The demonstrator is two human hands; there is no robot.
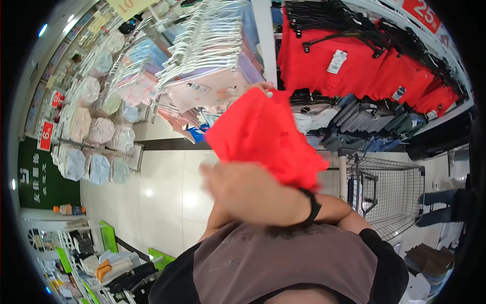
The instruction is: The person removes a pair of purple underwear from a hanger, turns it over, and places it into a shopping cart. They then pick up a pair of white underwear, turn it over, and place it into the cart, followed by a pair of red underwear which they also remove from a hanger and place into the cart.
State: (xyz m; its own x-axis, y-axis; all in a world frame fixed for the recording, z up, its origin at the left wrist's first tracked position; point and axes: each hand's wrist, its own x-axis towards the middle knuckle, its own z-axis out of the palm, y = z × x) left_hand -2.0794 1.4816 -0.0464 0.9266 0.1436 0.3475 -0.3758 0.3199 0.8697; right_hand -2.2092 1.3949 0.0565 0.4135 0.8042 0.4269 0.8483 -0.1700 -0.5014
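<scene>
A bright red garment hangs spread out in front of me, its lower edge smeared by motion. At its top edge the fingers of my left hand show, closed on the cloth; the left forearm runs up behind the garment and is mostly hidden. My right hand crosses in front of my chest, just below the garment, with a black band on its wrist. Motion blurs its fingers, so whether they hold anything cannot be made out.
Pink underpants hang on white hangers ahead. Red garments on black hangers fill the rack at upper right, above grey folded clothes. A wire shopping cart stands to my right, with a person's legs beyond it. Racks line the left.
</scene>
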